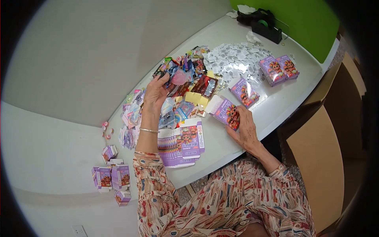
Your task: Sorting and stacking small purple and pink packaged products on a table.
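Observation:
My right hand (245,128) is closed round a small purple printed box (227,113), its white flap end raised and turned away from me. My left hand (157,91) reaches over a heap of small shiny packets (196,65). Its fingers are pinched together at the edge of the heap; what lies between them is hard to make out. Beside those fingertips is a pink translucent piece (180,77). Another purple box (244,93) lies just beyond the one I hold. Flat, unfolded purple boxes (190,140) lie in an overlapping row near my left forearm.
Many small white slips (233,59) are spread behind the packets. Two purple boxes (278,70) stand at the right, and a black tape dispenser (266,31) at the back. More boxes (111,176) are piled at the left. A large cardboard carton (316,146) stands open at my right.

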